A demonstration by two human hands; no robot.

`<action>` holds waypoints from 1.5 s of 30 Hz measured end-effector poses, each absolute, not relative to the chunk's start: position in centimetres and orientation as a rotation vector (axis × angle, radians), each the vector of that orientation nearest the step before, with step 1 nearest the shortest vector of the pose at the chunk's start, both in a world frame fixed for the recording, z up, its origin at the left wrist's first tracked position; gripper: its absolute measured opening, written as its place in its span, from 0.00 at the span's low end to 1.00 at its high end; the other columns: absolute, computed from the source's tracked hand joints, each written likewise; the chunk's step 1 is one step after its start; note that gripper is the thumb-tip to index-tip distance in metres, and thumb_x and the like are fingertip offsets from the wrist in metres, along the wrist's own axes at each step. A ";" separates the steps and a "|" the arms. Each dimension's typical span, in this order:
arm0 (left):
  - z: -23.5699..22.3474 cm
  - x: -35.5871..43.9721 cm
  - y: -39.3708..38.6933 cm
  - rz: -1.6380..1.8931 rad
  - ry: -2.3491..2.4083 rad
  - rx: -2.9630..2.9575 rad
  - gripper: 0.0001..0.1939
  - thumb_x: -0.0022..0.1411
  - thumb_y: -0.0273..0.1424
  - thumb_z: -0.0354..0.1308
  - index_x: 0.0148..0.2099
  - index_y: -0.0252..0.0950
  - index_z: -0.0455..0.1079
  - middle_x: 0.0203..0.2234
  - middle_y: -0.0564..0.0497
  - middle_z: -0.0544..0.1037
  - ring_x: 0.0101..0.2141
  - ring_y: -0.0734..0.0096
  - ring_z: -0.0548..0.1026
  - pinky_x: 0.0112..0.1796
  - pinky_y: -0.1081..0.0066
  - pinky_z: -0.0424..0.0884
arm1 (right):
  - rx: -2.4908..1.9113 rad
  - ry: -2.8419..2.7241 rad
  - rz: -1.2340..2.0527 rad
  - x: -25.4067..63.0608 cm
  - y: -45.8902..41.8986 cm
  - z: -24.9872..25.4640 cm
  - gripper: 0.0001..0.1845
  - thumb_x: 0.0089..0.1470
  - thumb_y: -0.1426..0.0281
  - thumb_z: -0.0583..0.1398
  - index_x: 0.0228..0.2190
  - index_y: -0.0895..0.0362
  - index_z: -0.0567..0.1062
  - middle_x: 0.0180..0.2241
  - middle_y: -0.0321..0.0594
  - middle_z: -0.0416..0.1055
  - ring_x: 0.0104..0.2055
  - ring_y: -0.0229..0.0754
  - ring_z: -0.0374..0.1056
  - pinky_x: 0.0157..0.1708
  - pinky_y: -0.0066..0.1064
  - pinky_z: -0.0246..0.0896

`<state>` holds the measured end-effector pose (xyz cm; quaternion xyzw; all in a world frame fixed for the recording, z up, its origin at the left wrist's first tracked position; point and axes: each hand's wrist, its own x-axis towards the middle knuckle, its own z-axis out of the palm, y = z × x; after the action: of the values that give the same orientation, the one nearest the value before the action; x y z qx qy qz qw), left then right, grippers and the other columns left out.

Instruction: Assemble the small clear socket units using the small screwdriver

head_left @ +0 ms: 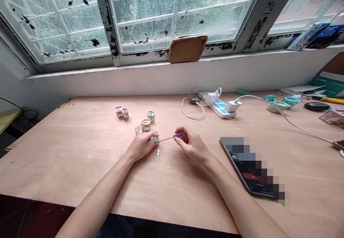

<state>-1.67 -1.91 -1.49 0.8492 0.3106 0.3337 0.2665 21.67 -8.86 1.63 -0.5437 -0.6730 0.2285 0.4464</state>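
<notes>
My left hand (pixel 142 145) pinches a small whitish clear piece (pixel 154 140) just above the tabletop. In my right hand (pixel 190 143) is a screwdriver (pixel 180 135) with a purple handle, its thin shaft pointing left so that the tip meets the piece. A small white-and-silver strip (pixel 158 152) lies on the wood below my left fingertips. Just behind the left hand stand a small orange-topped hexagonal box (pixel 146 124) and a clear open case (pixel 138 130). Farther back are a green-topped box (pixel 151 116) and two red-topped boxes (pixel 122 113).
A large tablet (pixel 249 170), partly pixelated, lies right of my right forearm. Behind it a white power strip (pixel 219 105) holds plugs and cables. Green containers (pixel 281 105), a black mouse (pixel 317 106) and a pink box (pixel 332 117) sit at the right. Cardboard (pixel 188 49) leans on the window.
</notes>
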 end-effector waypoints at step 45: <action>-1.0 -1.7 -2.1 0.875 0.835 2.264 0.16 0.60 0.26 0.64 0.51 0.41 0.74 0.49 0.48 0.81 0.47 0.62 0.80 0.49 0.63 0.76 | -1.344 -1.537 0.477 20.5 -9.3 1.2 0.19 0.60 0.52 0.59 0.27 0.53 0.67 0.20 0.33 0.64 0.21 0.37 0.60 0.22 0.29 0.54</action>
<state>-1.68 -2.05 -0.97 0.8458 0.3120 0.3270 0.2836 20.52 -9.27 1.17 -0.5554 -0.6353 0.1971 0.4991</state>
